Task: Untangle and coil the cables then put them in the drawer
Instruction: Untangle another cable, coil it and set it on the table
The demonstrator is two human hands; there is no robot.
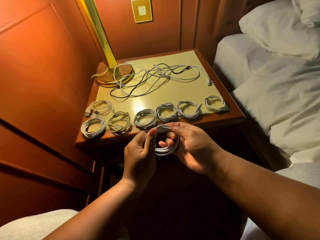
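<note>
Coiling another cable at the front of the counter [225,116].

Tangled cables [155,78] wait by the lamp [110,66]; finished coils [164,110] line the front edge, likely staged for the drawer. Left hand [138,151] and right hand [192,144] clamp the white coil [164,149] to keep its loops together.

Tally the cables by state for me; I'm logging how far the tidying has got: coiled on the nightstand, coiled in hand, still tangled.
Coiled on the nightstand: 7, the leftmost
Coiled in both hands: 1 white coil, left hand, right hand
Tangled heap: strand count unclear
Total coils: 8
</note>
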